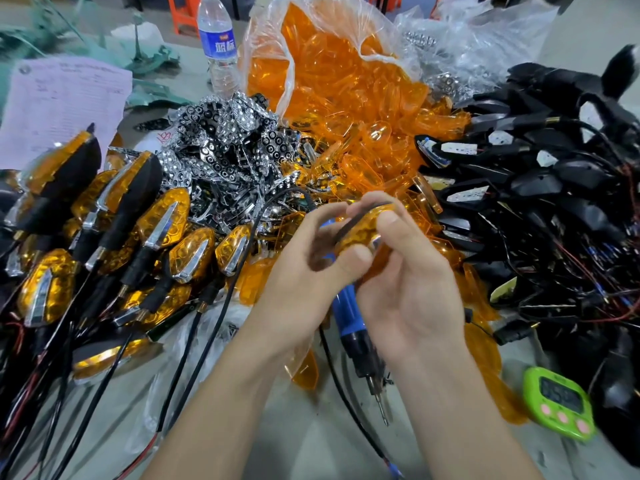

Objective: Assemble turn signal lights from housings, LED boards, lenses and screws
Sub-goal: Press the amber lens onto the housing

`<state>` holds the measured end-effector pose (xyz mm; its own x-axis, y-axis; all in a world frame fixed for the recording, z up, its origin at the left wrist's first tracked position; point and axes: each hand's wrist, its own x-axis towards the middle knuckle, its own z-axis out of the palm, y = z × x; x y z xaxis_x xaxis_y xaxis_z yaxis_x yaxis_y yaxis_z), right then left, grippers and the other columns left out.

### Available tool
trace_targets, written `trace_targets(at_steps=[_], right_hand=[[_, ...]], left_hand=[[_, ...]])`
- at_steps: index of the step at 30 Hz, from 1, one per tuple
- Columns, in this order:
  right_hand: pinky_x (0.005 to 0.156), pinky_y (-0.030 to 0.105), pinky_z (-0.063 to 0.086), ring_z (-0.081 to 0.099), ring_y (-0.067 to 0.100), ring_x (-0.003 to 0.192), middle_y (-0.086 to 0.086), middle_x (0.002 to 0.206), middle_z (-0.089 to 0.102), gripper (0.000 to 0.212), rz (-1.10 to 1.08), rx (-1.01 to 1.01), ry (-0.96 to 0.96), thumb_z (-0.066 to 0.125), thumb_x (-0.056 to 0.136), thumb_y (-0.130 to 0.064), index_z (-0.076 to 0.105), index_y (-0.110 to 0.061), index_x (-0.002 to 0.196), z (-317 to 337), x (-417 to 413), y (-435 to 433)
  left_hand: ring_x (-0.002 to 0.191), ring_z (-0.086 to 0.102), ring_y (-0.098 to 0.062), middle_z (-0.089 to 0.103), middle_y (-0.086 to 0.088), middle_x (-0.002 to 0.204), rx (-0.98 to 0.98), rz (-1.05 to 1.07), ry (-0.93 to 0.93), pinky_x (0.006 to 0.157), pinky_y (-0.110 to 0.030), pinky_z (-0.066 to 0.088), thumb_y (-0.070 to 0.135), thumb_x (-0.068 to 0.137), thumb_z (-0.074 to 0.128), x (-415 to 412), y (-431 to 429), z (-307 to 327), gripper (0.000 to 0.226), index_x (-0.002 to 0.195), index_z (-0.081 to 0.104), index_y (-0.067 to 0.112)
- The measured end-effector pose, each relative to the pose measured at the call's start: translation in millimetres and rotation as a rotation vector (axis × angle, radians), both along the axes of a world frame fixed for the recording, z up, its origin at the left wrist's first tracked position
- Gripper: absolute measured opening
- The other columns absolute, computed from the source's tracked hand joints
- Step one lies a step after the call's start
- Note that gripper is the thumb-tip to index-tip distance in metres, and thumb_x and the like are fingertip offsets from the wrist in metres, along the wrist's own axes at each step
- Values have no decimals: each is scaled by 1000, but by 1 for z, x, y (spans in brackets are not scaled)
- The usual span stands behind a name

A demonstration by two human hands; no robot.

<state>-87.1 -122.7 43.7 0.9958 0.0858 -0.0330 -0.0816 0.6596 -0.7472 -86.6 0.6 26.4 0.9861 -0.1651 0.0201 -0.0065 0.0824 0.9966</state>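
Grey tabletop (pixel 294 431), crowded with parts, lies under both hands at its middle. The right hand (pixel 408 282) has its fingers curled round one turn signal light (pixel 363 230), thumb laid across the top. The left hand (pixel 301 271) pinches the same light's near end between thumb and curled fingers. The light is held in the air between them, clear of the table.

It shows an amber lens patterned in honeycomb cells over a dark body, with a black lead (pixel 249 244) trailing off toward nine o'clock. The lens looks already seated, so I judge the step to be pressing lens and housing together. Next would likely come fastening: one hand must let go and pick up the blue electric screwdriver (pixel 349 317), which lies just below at six o'clock, while the other steadies the light. No screw can be made out.

Finished lights (pixel 145 230) are heaped at nine o'clock, chrome reflector pieces (pixel 225 140) at eleven. A bag of loose orange lenses (pixel 339 84) spills at twelve. Black housings (pixel 540 202) with tangled wires fill three o'clock, and a green timer (pixel 557 407) sits at five.
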Motion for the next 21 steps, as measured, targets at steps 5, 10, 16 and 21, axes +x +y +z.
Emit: trace_targets(at_steps=[5, 10, 16, 21], right_hand=[[87, 35, 57, 63, 22, 108, 6, 116, 68, 16, 0, 131, -98, 63, 92, -29, 70, -19, 103, -3, 1, -8], [94, 43, 56, 64, 27, 119, 12, 134, 66, 19, 29, -49, -144, 53, 102, -23, 66, -17, 114, -14, 3, -23], [93, 47, 58, 66, 38, 109, 20, 125, 68, 48, 134, -295, -250, 84, 82, -27, 68, -15, 126, -10, 7, -41], [85, 39, 60, 72, 35, 103, 19, 115, 73, 44, 68, -253, -253, 86, 76, -23, 74, -13, 117, -14, 9, -40]], left_hand=[[99, 73, -12, 79, 7, 103, 117, 134, -61, 87, -26, 58, 29, 86, 73, -14, 0, -3, 36, 121, 73, 38], [107, 69, -5, 75, 21, 109, 332, 278, -194, 94, -30, 55, 43, 83, 68, -21, 5, 4, 46, 129, 70, 47], [100, 60, 0, 62, 25, 107, 648, 349, -373, 82, -19, 46, 73, 85, 59, -18, 6, 11, 49, 132, 59, 61], [91, 61, -8, 65, 21, 103, 668, 349, -436, 76, -33, 49, 70, 88, 61, -13, 6, 10, 42, 127, 67, 55]])
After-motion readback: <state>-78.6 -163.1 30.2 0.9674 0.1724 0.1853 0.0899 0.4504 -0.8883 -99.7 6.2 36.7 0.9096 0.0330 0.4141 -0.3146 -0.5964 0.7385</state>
